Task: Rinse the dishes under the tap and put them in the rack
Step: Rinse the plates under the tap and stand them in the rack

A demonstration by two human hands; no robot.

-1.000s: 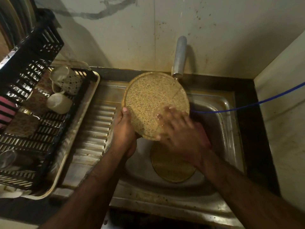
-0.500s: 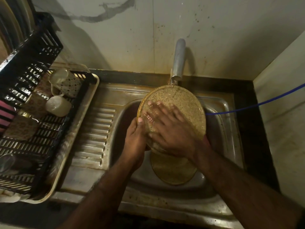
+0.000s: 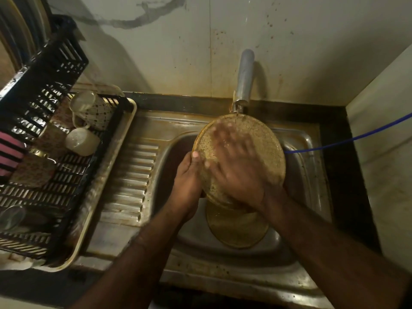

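Steel sink [image 3: 312,152], left hand [image 3: 186,188] gripping plate [image 3: 263,143] rim, right hand [image 3: 236,172] fingers flat on it

Single head-worn view, looking steeply down — close over the sink [image 3: 234,277], rack [image 3: 66,152] at left

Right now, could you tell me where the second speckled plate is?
In the head view, the second speckled plate lies in the sink basin, below the plate being rinsed and between the two forearms.
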